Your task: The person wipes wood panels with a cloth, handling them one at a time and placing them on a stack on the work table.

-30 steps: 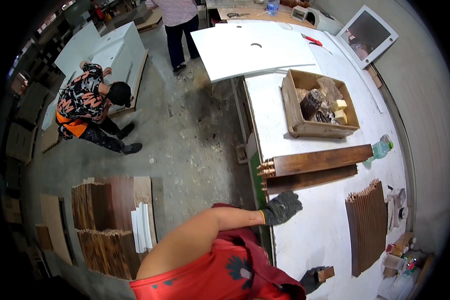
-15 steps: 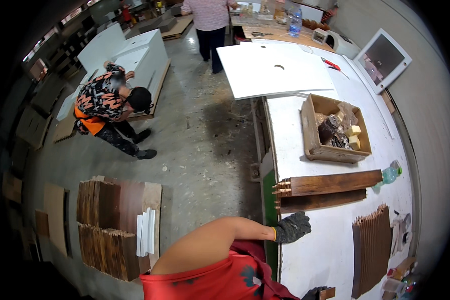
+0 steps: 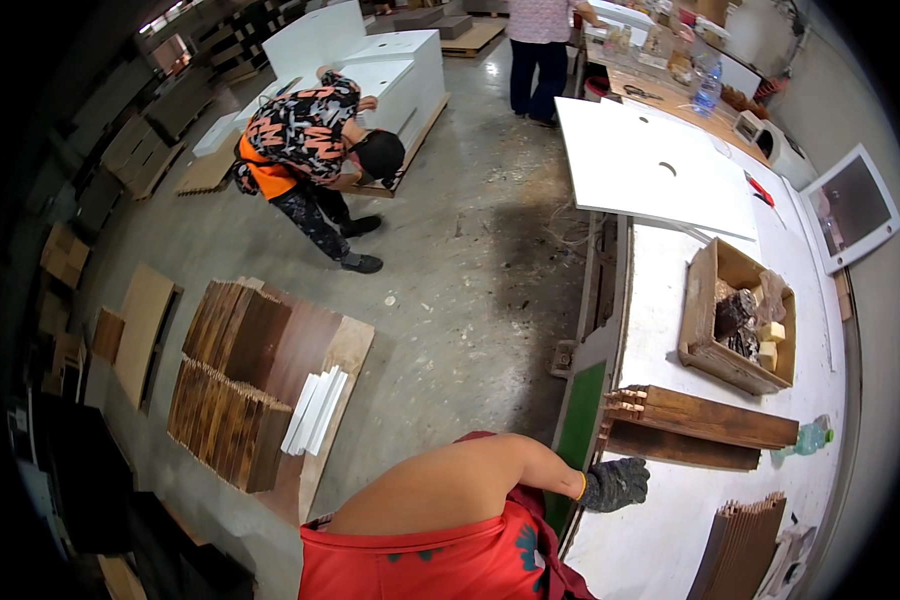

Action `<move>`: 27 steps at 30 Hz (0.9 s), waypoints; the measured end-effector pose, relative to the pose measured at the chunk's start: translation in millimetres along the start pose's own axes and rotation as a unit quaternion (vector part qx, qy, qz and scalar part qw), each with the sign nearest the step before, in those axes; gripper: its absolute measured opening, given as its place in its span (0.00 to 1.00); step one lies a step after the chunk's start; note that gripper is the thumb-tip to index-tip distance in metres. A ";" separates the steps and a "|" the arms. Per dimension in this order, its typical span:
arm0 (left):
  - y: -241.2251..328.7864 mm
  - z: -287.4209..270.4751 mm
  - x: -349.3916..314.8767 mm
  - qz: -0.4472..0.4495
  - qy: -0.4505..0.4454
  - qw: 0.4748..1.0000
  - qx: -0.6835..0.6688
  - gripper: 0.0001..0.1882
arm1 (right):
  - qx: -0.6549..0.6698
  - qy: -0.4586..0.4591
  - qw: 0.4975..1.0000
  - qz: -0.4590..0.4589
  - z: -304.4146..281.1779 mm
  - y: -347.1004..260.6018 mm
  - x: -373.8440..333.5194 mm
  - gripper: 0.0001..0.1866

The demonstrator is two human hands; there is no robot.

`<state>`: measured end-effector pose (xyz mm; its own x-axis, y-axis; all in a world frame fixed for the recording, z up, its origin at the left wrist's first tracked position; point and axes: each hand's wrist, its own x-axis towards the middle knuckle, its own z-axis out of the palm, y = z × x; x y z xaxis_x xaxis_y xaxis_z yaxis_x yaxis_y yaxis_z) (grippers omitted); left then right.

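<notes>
My left hand [image 3: 615,484], in a dark grey knitted glove with a yellow cuff edge, rests on the white worktable [image 3: 660,345] near its left edge. Its fingers are loosely bent and somewhat apart, and nothing shows in them. Just beyond it lie dark brown wooden boards [image 3: 720,414] with notched, pale ends facing left. Closer to the lower right, a row of similar brown wooden pieces [image 3: 738,548] stands packed together. My right hand is out of the picture.
A box [image 3: 703,352] of small items and a green-tinted bottle [image 3: 812,437] stand on the table, with a white panel [image 3: 660,170] farther off. Left, wooden stacks [image 3: 225,420] and white strips [image 3: 314,412] sit on a floor board. A co-worker [image 3: 305,140] bends beside a white cabinet [image 3: 410,80].
The view has swung left, so the scene sits farther right. My right hand, seen earlier at the lower edge with a small brown piece, has left the picture. My left hand stays on the table.
</notes>
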<state>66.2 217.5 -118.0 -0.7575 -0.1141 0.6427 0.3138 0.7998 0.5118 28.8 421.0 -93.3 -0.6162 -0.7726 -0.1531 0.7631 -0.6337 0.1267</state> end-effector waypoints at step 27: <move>8.5 4.8 19.7 0.044 0.036 0.995 0.082 0.06 | -0.086 0.009 0.986 0.145 -8.3 23.4 99.5 0.19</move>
<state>51.2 224.8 -103.7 -0.6867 -0.0760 0.7229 0.2753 0.8933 0.3553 -13.0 329.7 -113.7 -0.3644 -0.9188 -0.1514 0.9295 -0.3688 0.0008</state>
